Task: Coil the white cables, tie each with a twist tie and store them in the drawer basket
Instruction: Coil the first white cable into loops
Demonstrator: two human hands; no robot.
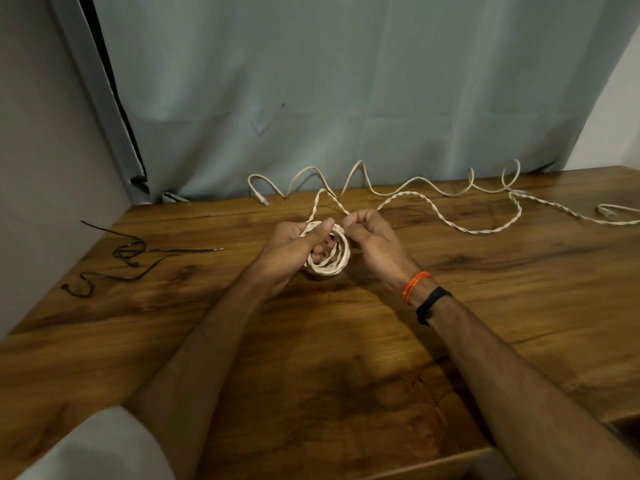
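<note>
Over the middle of the wooden table my left hand grips a small coil of twisted white cable, thumb across its top, fingers through the loops. My right hand pinches the same cable just beside the coil. The loose length of the twisted cable runs in waves to the right edge of the view. A second, smooth white cable lies uncoiled along the table's back edge, with a plug at its left end. Dark twist ties lie on the table at the left.
A grey curtain hangs behind the table. A grey wall stands at the left. A pale rounded object fills the lower left corner. A dark gap shows at the table's near right edge.
</note>
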